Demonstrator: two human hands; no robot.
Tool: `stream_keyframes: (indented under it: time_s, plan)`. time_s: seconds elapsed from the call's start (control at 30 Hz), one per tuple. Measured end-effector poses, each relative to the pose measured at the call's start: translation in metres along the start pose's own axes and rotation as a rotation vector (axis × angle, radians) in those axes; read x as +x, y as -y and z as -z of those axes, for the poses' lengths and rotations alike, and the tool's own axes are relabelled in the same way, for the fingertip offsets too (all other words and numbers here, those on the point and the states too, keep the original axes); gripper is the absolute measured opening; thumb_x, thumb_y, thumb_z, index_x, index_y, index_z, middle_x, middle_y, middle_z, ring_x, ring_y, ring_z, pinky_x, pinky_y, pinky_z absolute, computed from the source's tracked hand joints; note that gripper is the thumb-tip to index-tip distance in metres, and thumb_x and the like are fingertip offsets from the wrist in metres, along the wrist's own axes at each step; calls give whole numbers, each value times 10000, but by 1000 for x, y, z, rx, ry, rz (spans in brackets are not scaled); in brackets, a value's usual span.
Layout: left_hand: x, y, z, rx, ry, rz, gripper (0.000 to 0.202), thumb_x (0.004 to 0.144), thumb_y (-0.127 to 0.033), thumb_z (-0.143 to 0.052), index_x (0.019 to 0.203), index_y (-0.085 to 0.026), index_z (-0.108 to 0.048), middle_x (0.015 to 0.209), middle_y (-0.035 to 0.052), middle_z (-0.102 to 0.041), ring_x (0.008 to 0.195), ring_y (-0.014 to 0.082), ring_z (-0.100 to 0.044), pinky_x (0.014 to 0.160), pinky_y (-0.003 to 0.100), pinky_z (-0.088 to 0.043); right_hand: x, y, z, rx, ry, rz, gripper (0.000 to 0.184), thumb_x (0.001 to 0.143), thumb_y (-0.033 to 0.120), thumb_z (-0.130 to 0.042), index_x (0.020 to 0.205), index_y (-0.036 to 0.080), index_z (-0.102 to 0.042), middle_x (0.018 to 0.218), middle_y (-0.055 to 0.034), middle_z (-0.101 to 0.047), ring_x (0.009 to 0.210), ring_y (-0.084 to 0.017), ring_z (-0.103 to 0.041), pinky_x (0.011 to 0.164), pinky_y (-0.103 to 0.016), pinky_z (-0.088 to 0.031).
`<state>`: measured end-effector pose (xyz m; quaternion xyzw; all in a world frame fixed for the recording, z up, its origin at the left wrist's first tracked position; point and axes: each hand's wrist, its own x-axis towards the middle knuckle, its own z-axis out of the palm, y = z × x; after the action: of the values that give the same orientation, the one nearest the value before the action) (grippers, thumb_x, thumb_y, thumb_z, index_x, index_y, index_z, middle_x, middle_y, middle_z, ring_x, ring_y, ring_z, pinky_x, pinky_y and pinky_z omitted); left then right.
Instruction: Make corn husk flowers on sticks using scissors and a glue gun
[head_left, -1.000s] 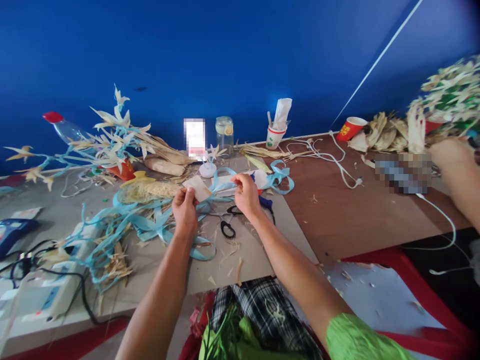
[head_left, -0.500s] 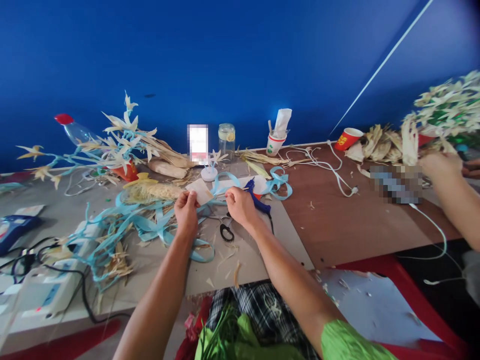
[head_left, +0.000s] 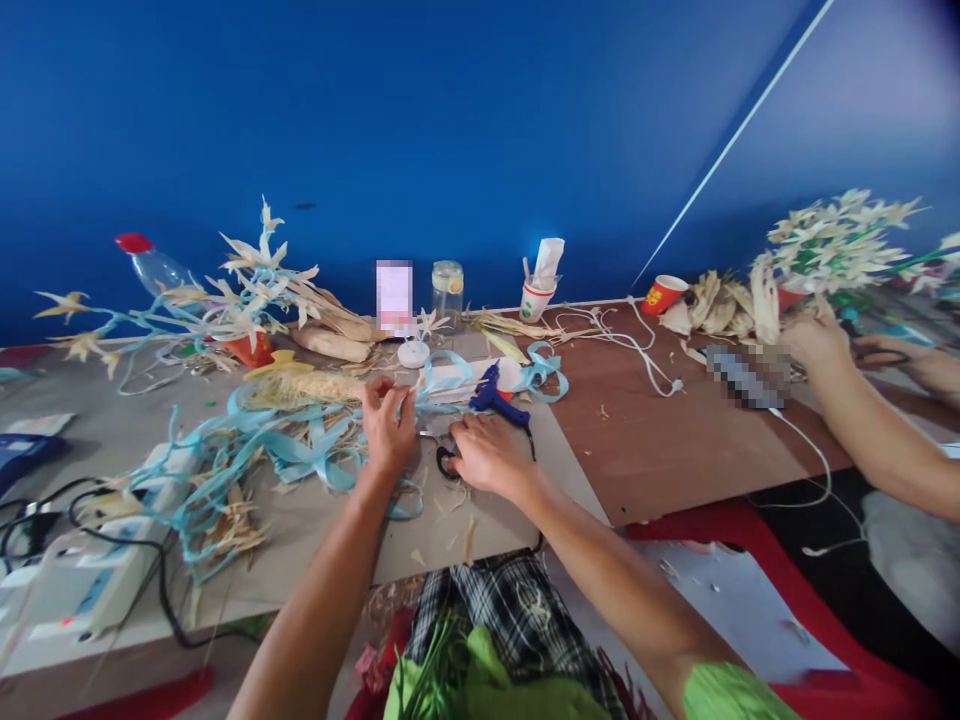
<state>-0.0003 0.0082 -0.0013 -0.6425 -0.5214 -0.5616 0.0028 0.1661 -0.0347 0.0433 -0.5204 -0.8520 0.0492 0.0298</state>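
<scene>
My left hand (head_left: pixel 388 425) is closed in a pinch, thumb against fingertips, above the blue ribbon (head_left: pixel 319 450). A pale piece of corn husk is in that pinch, mostly hidden by the fingers. Low over the table, my right hand (head_left: pixel 489 455) has its fingers curled at the black handle of a pair of scissors (head_left: pixel 445 462); the palm covers part of them. A blue glue gun (head_left: pixel 498 397) lies just beyond my right hand, beside a paper cup (head_left: pixel 509 376). Behind my left hand a small husk flower (head_left: pixel 430 324) stands on a white round base (head_left: pixel 413 354).
Husk flowers on blue stems (head_left: pixel 247 290) and a power strip (head_left: pixel 112 570) are at left. A glass jar (head_left: pixel 448 290), white cup (head_left: pixel 537 300) and red cup (head_left: pixel 664 294) line the wall. Another person's hand (head_left: pixel 814 340) works at right near a blurred phone (head_left: pixel 746 377).
My right hand has dropped away from the pale husk piece down to the scissors. My left hand stays raised, and the husk piece has turned mostly out of sight. The view has shifted slightly right.
</scene>
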Motion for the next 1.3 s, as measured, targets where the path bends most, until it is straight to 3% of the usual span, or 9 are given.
stream_keyframes:
  time_s: [0.1,0.3,0.47,0.63,0.8,0.93,1.0,1.17,1.3]
  plan:
    - [1,2,-1,-128,-38,101,91,770,-247,-592,734,-165,-609,896,71,-543,899,179,-521,812,307,-406,0,6,-5,-38,-44,15,356,785,353,-569,1064,131,-565,1025,-141,-627,975,-279,-566,830,-383,-391]
    - [4,10,-10,-809,-152,693,182,702,-311,-668,723,-166,-561,547,-53,-495,492,78,-467,543,216,-381,7,11,1,-39,-9,43,232,801,147,-473,1016,132,-559,984,-145,-646,935,-241,-587,828,-371,-369]
    - [12,3,-4,-1204,-202,884,232,627,-240,-736,721,-175,-534,520,-74,-518,445,68,-471,549,231,-424,5,4,2,-16,1,74,186,804,140,-467,959,144,-570,973,-130,-654,935,-241,-596,820,-365,-368]
    - [19,3,8,-1362,-222,914,206,674,-186,-709,700,-175,-505,524,-64,-542,451,59,-481,583,236,-443,2,-14,2,183,-67,0,230,814,183,-498,1040,163,-533,1008,-104,-650,937,-211,-598,816,-325,-386]
    - [18,12,8,-1418,-249,908,159,711,-179,-681,718,-177,-522,543,-64,-556,455,60,-490,609,249,-456,-2,-34,-7,679,-99,-168,242,774,166,-508,1015,190,-509,837,-34,-627,762,-156,-590,708,-280,-424]
    - [14,8,5,-1508,-90,975,110,735,-217,-663,788,-198,-569,736,-21,-663,680,126,-618,761,344,-485,5,-35,-18,1254,-43,-115,189,784,227,-487,968,187,-487,715,14,-570,637,-115,-552,628,-250,-442]
    - [13,3,5,-1532,20,976,138,754,-251,-646,877,-213,-598,884,13,-687,830,167,-636,848,401,-465,16,-30,-20,1415,-31,-98,186,786,266,-495,948,175,-503,703,18,-568,604,-103,-536,612,-245,-446]
    - [11,-6,10,-1554,200,956,349,765,-320,-629,1090,-198,-587,1120,91,-643,1026,241,-599,897,405,-442,48,-12,-14,1203,-113,-22,214,769,200,-498,942,160,-617,713,-2,-627,628,-114,-560,632,-243,-446]
    - [11,2,12,-1525,39,1036,208,769,-293,-619,938,-171,-614,807,32,-675,739,158,-632,820,334,-482,68,-6,3,913,-114,57,177,780,214,-530,867,176,-678,849,-32,-691,781,-156,-613,735,-267,-456]
